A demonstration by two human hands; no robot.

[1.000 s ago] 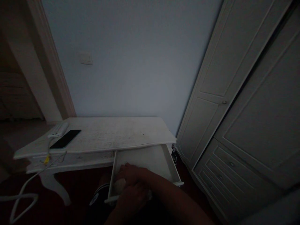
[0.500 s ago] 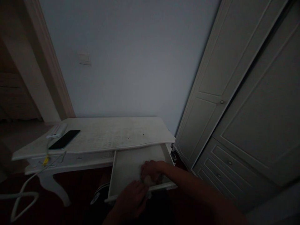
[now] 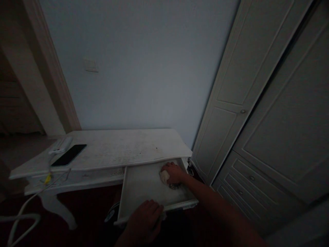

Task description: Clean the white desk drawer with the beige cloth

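A white drawer (image 3: 142, 183) stands pulled out from the white table (image 3: 110, 147). Inside it, towards the right back, my right hand (image 3: 174, 172) presses down on a bunched, light-coloured cloth (image 3: 164, 176). Its fingers are curled over the cloth, and a darker patterned edge shows below the palm. My left hand (image 3: 146, 219) is closed over the drawer's front edge, near the middle. The thumb is partly hidden in the dark.
A black phone (image 3: 69, 155) and a white power strip (image 3: 61, 145) lie at the table's left end. A white cable (image 3: 19, 218) hangs down there. The wardrobe (image 3: 226, 130) stands close on the right, the wall (image 3: 144, 68) behind.
My right hand has moved with the cloth from the drawer's front towards its back right. My left hand stays at the front edge, and the two hands are now apart.
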